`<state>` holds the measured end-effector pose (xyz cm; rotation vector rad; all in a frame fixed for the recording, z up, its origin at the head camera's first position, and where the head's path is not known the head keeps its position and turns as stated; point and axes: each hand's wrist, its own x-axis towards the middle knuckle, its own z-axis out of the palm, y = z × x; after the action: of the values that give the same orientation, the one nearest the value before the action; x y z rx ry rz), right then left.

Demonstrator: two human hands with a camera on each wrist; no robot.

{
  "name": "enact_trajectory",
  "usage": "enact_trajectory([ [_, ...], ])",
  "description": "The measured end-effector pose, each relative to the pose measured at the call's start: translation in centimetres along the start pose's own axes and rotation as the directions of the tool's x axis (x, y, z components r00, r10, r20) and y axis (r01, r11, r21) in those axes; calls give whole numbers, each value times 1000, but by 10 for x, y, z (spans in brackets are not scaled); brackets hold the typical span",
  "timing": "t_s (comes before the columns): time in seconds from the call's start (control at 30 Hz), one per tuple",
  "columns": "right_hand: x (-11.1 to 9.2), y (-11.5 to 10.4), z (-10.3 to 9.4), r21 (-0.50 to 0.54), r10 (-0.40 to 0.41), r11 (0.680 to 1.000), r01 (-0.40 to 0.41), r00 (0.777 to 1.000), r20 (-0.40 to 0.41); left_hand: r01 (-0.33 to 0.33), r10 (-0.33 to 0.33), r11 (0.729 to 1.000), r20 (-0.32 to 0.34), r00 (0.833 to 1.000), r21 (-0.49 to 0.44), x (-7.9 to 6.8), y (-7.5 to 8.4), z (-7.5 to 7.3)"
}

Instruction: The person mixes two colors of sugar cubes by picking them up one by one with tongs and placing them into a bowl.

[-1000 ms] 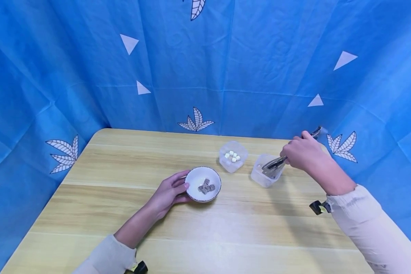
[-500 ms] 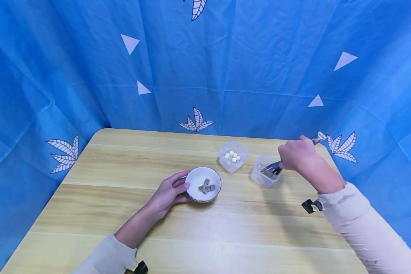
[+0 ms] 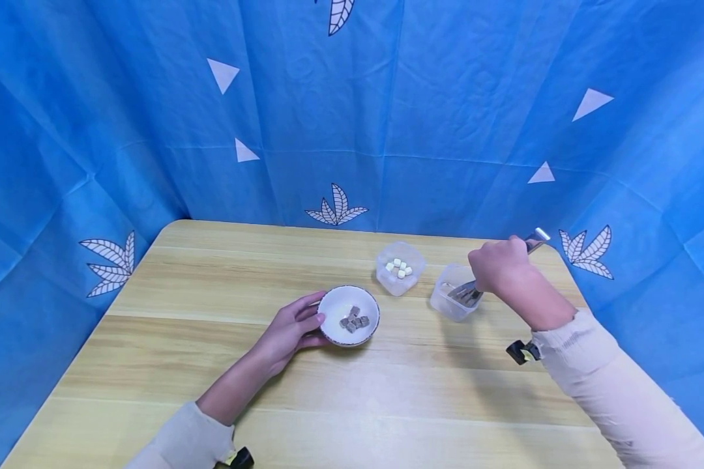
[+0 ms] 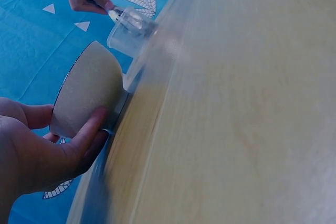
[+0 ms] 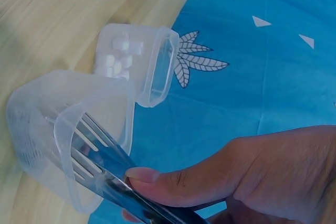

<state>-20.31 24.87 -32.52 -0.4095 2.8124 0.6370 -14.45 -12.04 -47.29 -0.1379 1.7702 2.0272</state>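
A white bowl with a dark rim stands near the middle of the table, with several brown cubes inside. My left hand grips its left side, thumb at the rim; the left wrist view shows the bowl's outer wall between thumb and fingers. My right hand holds slotted metal tongs. Their heads reach down into a translucent plastic container, seen from the side in the right wrist view. What lies between the tongs' heads is hard to make out.
Another translucent container, holding several white cubes, sits just left of the first one. A wooden table lies underneath, with a blue patterned curtain behind its back edge.
My right hand has shifted a little left and turned, and the tongs have tilted with it, their heads staying in the container. The left hand and the bowl have kept their place.
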Motion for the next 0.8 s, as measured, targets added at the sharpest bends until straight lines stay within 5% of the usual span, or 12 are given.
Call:
enact_trajectory([
  [0.33, 8, -13, 4, -50, -3, 999, 5, 999, 47, 5, -5, 1000, 10, 1000, -18, 1, 0, -1],
  [0.8, -1, -20, 12, -155, -41, 988, 19, 989, -143, 7, -7, 1000, 4, 1000, -17, 0, -1, 0],
])
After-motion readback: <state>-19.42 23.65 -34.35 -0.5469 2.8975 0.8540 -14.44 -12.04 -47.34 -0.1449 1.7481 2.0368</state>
